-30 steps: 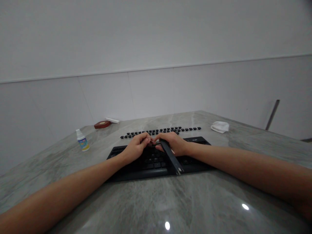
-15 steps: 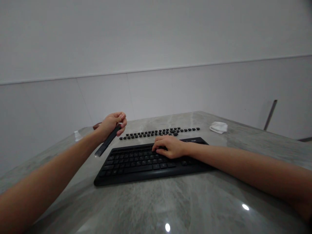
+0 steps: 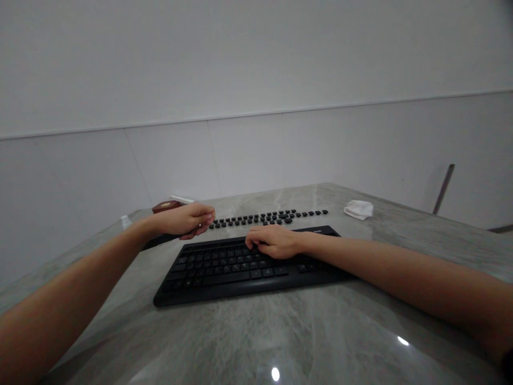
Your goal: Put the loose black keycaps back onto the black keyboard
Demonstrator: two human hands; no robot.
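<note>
A black keyboard (image 3: 224, 264) lies on the table, many of its keys in place. Above its upper edge and to the left, my left hand (image 3: 190, 219) is closed round a long, flat, dark strip (image 3: 158, 241), mostly hidden behind the wrist. My right hand (image 3: 274, 240) rests over the upper middle of the keyboard. Its fingers are curled down onto the keys, with the thumb near the index finger; what may lie between them is hidden. Behind the keyboard, several loose black keycaps (image 3: 256, 218) stand in rows.
The grey marbled table (image 3: 280, 331) reaches back to a white wall. A crumpled white cloth or tissue (image 3: 358, 209) lies at the back right. At the back left are a reddish-brown box (image 3: 166, 206), a pale flat item (image 3: 182, 199) and a small whitish object (image 3: 125, 221).
My left hand has turned over and moved slightly right and down, swinging the dark strip behind the wrist. The brown box shows more. My right hand has shifted a little left.
</note>
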